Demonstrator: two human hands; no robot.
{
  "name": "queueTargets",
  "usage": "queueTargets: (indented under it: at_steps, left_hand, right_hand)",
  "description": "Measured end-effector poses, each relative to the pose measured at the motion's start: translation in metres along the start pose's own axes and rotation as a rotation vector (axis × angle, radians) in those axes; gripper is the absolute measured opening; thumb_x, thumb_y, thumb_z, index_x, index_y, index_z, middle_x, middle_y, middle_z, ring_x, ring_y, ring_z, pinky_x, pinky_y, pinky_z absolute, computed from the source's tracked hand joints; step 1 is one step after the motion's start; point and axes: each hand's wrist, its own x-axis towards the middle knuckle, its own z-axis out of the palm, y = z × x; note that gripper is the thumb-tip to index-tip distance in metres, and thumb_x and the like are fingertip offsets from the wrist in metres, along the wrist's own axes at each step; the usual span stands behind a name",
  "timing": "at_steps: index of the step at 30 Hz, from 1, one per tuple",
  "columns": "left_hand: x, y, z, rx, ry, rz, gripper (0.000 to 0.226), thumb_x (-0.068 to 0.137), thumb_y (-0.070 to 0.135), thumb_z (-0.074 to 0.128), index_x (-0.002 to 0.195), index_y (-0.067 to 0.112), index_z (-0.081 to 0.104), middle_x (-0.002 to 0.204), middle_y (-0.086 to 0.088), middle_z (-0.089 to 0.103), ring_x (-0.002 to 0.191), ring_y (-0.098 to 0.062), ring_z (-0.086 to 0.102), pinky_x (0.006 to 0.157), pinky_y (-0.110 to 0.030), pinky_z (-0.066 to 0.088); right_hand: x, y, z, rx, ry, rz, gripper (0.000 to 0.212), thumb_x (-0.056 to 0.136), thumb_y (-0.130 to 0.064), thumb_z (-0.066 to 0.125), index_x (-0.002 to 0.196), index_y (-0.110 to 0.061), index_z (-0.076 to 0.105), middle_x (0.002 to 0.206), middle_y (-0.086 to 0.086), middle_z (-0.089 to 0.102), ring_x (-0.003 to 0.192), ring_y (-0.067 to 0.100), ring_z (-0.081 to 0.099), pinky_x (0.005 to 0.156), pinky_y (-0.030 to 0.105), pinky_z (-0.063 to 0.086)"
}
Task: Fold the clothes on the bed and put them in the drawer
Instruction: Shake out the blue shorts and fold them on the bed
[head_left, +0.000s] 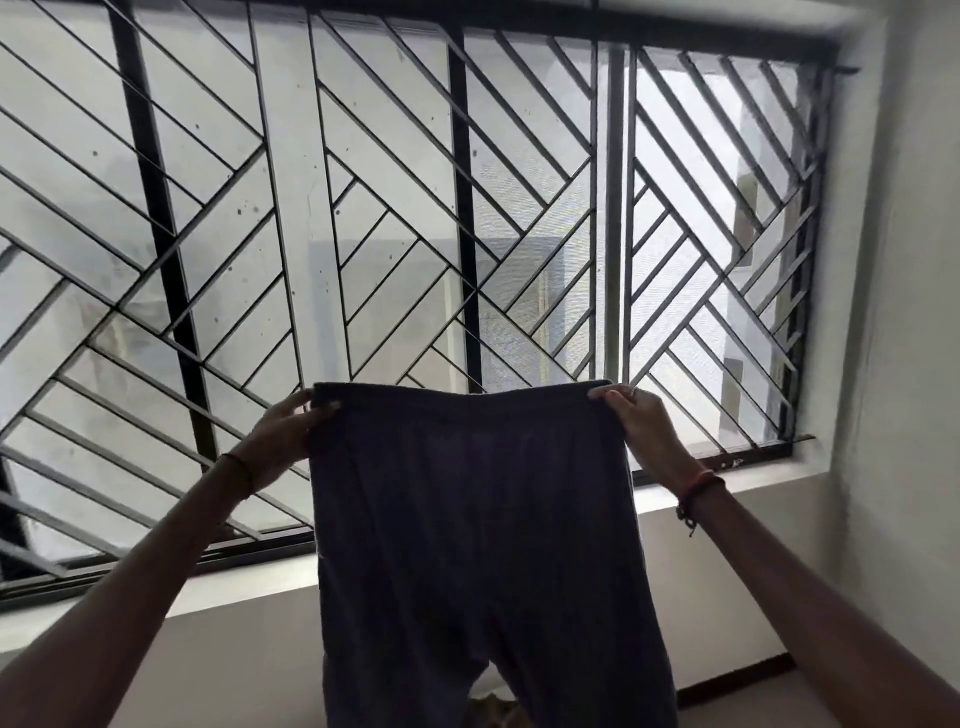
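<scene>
Trousers (467, 519) held up by the waistband (462, 391), in front of the window (363, 208).
They hang spread flat before the window's lower middle. The waistband is level and the legs drop straight down past the sill (249, 590) and out of view, so the long axis is vertical. The left grip (283, 431) pinches the waistband's left corner and the right grip (641, 421) its right corner. Both are clenched on cloth at equal height, neither nearer, and the garment hangs below and between them. Folding looks not yet begun; the next move probably carries one corner across to the other, leg onto leg.
</scene>
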Motion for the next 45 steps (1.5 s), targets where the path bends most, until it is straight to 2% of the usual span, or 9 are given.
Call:
queueTargets:
  at_steps: [2, 7, 10, 12, 20, 26, 34, 39, 45]
  left_hand:
    - [-0.005, 0.001, -0.003, -0.007, -0.032, 0.0, 0.018, 0.092, 0.008, 0.055, 0.102, 0.011, 0.07, 0.096, -0.008, 0.072, 0.078, -0.012, 0.07, 0.062, -0.022, 0.057]
    - [-0.017, 0.009, -0.009, -0.046, -0.09, 0.028, 0.037, 0.096, 0.011, 0.045, 0.083, 0.017, 0.079, 0.093, -0.004, 0.074, 0.084, -0.009, 0.07, 0.07, -0.018, 0.056]
    - [-0.025, 0.016, -0.011, -0.071, -0.111, 0.084, 0.017, 0.081, 0.032, 0.068, 0.082, 0.018, 0.079, 0.089, 0.0, 0.074, 0.081, -0.007, 0.069, 0.069, -0.017, 0.056]
    - [-0.031, 0.02, -0.015, -0.059, -0.163, 0.13, 0.035, 0.059, 0.046, 0.081, 0.082, 0.021, 0.078, 0.083, 0.003, 0.074, 0.076, -0.004, 0.069, 0.066, -0.015, 0.055]
    - [-0.033, 0.039, -0.018, -0.094, -0.099, 0.14, 0.048, 0.094, 0.018, 0.038, 0.065, 0.017, 0.076, 0.062, 0.001, 0.07, 0.054, -0.005, 0.065, 0.047, -0.015, 0.052]
    - [-0.009, 0.027, -0.024, 0.171, -0.075, -0.077, 0.023, 0.079, 0.03, 0.067, 0.087, 0.011, 0.077, 0.096, -0.007, 0.073, 0.08, -0.011, 0.069, 0.068, -0.018, 0.057]
    - [-0.003, -0.027, 0.03, 0.074, 0.17, -0.212, 0.019, 0.087, 0.015, 0.066, 0.097, -0.001, 0.063, 0.088, -0.012, 0.063, 0.07, -0.015, 0.059, 0.053, -0.018, 0.055]
    - [-0.018, -0.045, 0.074, -0.093, 0.116, -0.205, 0.025, 0.086, 0.011, 0.066, 0.108, 0.002, 0.059, 0.097, -0.014, 0.066, 0.077, -0.019, 0.064, 0.062, -0.023, 0.057]
    - [-0.037, -0.054, 0.127, -0.087, 0.025, -0.182, 0.016, 0.086, 0.009, 0.066, 0.1, 0.014, 0.064, 0.081, -0.004, 0.065, 0.065, -0.008, 0.064, 0.053, -0.018, 0.051]
  right_hand:
    - [-0.005, 0.001, 0.0, 0.041, -0.119, 0.029, 0.005, 0.082, -0.009, 0.07, 0.085, -0.013, 0.07, 0.085, -0.002, 0.071, 0.081, 0.009, 0.063, 0.069, 0.012, 0.05]
    - [-0.014, -0.001, -0.001, 0.074, -0.169, -0.009, 0.054, 0.065, 0.004, 0.08, 0.107, -0.018, 0.056, 0.086, 0.009, 0.066, 0.073, 0.013, 0.064, 0.065, 0.022, 0.056]
    - [-0.021, -0.013, -0.005, 0.239, -0.312, 0.104, 0.078, 0.045, -0.021, 0.094, 0.113, -0.002, 0.06, 0.087, 0.012, 0.071, 0.077, 0.02, 0.069, 0.068, 0.027, 0.058]
    - [-0.025, -0.022, -0.009, 0.267, -0.398, 0.118, 0.075, 0.037, -0.033, 0.096, 0.098, 0.0, 0.066, 0.089, 0.009, 0.072, 0.081, 0.019, 0.069, 0.071, 0.025, 0.057]
    - [-0.038, -0.062, -0.026, 0.426, -0.665, 0.132, 0.046, 0.047, -0.031, 0.094, 0.085, -0.015, 0.073, 0.086, 0.005, 0.072, 0.079, 0.015, 0.07, 0.065, 0.024, 0.057]
    - [-0.012, -0.045, -0.004, 0.276, -0.364, 0.354, 0.033, 0.088, -0.016, 0.062, 0.107, 0.01, 0.063, 0.098, 0.019, 0.07, 0.077, 0.02, 0.071, 0.068, 0.026, 0.058]
    - [-0.026, 0.012, 0.053, 0.122, -0.014, 0.454, 0.017, 0.083, -0.007, 0.07, 0.071, 0.0, 0.061, 0.067, 0.013, 0.065, 0.047, 0.014, 0.065, 0.052, 0.027, 0.057]
    - [-0.043, 0.036, 0.09, 0.022, 0.015, 0.372, 0.017, 0.081, -0.019, 0.072, 0.067, -0.011, 0.068, 0.087, 0.021, 0.071, 0.085, 0.035, 0.069, 0.083, 0.05, 0.055]
    - [-0.053, 0.044, 0.132, -0.019, -0.011, 0.302, 0.032, 0.065, -0.049, 0.069, 0.069, -0.017, 0.072, 0.08, 0.009, 0.073, 0.083, 0.03, 0.069, 0.081, 0.05, 0.055]
